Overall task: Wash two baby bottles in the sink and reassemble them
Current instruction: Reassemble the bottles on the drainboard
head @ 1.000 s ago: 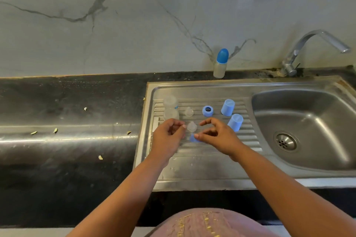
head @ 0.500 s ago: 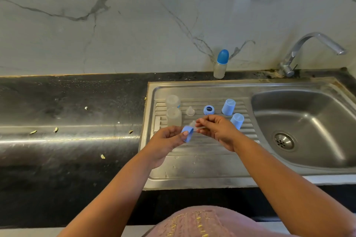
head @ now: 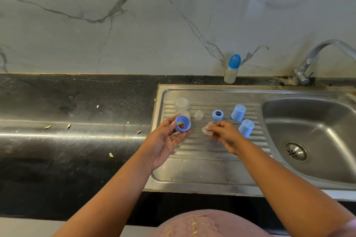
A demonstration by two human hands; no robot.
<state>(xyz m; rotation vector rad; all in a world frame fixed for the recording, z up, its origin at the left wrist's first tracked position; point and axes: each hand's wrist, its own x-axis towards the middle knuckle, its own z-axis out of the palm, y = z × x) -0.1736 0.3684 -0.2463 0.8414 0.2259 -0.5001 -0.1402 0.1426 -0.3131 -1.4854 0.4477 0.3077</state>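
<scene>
We see a blue collar ring held up over the ribbed draining board, its open threaded side turned toward the camera; the left hand pinches it between thumb and curled fingertips. Just to its right, and apart from it, the right hand pinches a clear silicone teat with its fingers closed round the teat's base. Behind the ring stand two clear bottle bodies, one partly hidden by it. On the board beyond the hands we note a second clear teat standing upright, a second blue ring lying flat, and two blue caps set mouth down, one near the right hand. The sink basin with its drain lies to the right, under a curved tap. A small bottle with a blue cap stands against the marble wall, and pale scraps dot the dark counter.
</scene>
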